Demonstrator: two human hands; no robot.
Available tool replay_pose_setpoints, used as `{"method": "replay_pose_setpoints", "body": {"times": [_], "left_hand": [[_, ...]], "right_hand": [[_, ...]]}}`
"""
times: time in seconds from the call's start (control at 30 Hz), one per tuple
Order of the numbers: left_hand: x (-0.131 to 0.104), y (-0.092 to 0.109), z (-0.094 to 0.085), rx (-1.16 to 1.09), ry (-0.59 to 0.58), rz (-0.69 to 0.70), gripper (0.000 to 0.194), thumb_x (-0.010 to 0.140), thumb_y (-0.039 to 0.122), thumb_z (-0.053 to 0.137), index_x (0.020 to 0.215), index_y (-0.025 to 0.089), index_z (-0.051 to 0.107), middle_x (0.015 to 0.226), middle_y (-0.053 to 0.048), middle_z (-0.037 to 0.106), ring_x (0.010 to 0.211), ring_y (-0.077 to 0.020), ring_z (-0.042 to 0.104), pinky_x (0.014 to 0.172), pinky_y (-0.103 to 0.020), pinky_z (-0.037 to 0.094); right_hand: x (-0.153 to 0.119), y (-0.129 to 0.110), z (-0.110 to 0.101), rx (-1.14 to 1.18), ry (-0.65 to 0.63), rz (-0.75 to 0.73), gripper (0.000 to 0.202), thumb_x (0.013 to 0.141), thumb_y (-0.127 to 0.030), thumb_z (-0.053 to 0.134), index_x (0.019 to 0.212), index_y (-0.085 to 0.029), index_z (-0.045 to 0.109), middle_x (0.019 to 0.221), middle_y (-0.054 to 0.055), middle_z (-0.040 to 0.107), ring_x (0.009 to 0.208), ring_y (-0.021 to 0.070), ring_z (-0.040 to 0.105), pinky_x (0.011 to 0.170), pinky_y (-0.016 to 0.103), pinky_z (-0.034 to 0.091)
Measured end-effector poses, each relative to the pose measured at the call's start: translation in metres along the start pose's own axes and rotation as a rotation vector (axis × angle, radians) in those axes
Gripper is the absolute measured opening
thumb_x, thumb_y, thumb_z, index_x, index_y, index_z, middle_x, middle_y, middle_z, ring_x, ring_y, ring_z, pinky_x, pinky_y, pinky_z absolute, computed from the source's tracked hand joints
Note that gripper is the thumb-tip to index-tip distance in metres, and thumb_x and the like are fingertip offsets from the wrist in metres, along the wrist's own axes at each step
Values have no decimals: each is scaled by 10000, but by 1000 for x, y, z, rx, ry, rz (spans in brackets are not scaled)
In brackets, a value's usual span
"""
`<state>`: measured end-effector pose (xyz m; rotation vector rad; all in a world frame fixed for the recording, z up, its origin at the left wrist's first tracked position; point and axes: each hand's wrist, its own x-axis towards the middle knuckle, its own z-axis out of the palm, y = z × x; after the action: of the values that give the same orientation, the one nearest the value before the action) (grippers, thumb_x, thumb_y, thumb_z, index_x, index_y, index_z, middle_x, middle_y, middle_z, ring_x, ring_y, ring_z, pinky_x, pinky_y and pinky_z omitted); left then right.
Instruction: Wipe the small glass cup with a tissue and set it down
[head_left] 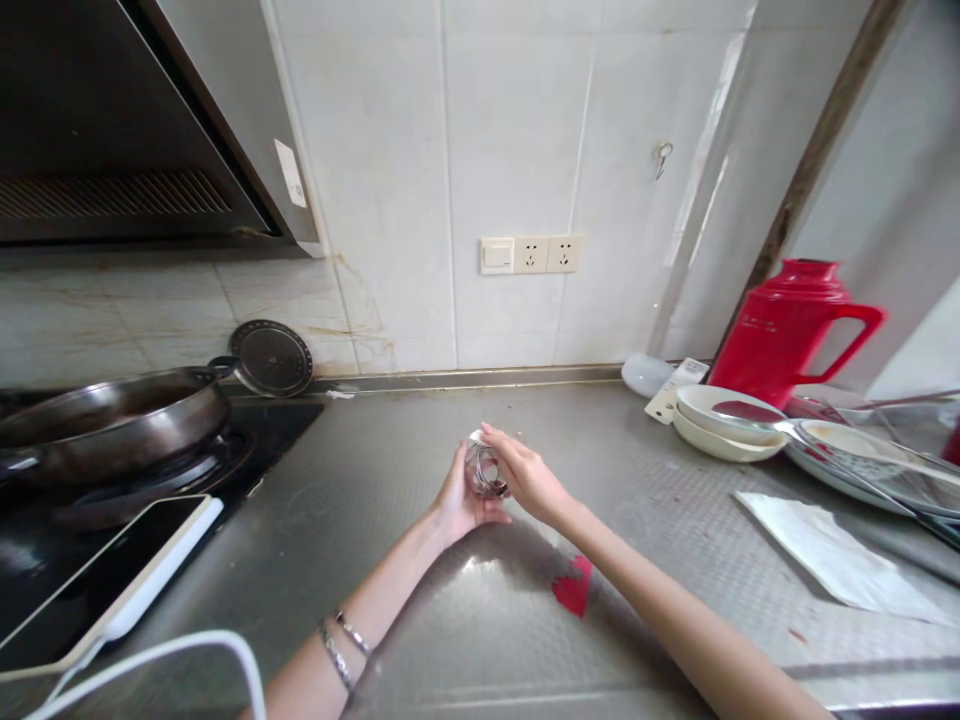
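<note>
A small clear glass jar (487, 472) is tilted on its side above the counter, its round end facing me. My left hand (455, 500) is wrapped around its left side and underside, thumb up and fingers below. My right hand (525, 478) presses on the jar's upper right side with the fingers together. A small bit of something white (477, 436) shows at the right fingertips; I cannot make out what it is. The right hand's fingers partly cover the jar. Under the right forearm lies a red scrap (574, 587).
Left, a metal pan (112, 425) sits on the black stove, with a phone (112, 580) and white cable in front. On the right are a red thermos (780, 335), stacked bowls (724, 440), a plate with utensils (862, 460) and a white tissue (832, 550). A tiled wall stands behind.
</note>
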<state>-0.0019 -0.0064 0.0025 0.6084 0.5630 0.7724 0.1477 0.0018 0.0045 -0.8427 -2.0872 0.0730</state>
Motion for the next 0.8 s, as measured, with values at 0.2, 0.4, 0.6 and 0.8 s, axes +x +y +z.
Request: {"method": "replay_pose_setpoints", "body": {"times": [0.2, 0.4, 0.6, 0.8], "left_hand": [[2, -1, -5, -2, 0, -34, 642, 848, 699, 249, 1012, 185, 596, 545, -17, 546, 368, -114, 416, 425, -306, 490], [-3, 1, 2, 31, 130, -57, 653, 847, 686, 255, 821, 134, 605, 484, -20, 523, 373, -157, 485, 379, -293, 448], [-3, 0, 3, -34, 184, -28, 468, 880, 563, 394, 830, 141, 589, 434, 26, 472, 317, -95, 411, 354, -212, 282], [3, -3, -8, -93, 157, 29, 524, 892, 580, 346, 851, 120, 593, 442, 20, 458, 326, -70, 317, 386, -233, 193]], "right_hand": [[5, -12, -7, -276, -142, -221, 465, 882, -29, 440, 1345, -65, 443, 1397, 219, 453, 1338, 248, 382, 1089, 431, 387], [4, -30, -11, -391, -177, -357, 418, 909, -69, 458, 1326, -34, 463, 1382, 214, 470, 1349, 274, 354, 1092, 434, 394], [-5, -37, -12, -389, -201, -393, 420, 951, -110, 414, 1368, -61, 422, 1424, 175, 427, 1373, 255, 308, 1105, 433, 378], [-8, -41, -13, -326, -218, -397, 473, 960, -106, 394, 1429, -103, 330, 1446, 158, 394, 1380, 222, 300, 1121, 424, 359]]}}
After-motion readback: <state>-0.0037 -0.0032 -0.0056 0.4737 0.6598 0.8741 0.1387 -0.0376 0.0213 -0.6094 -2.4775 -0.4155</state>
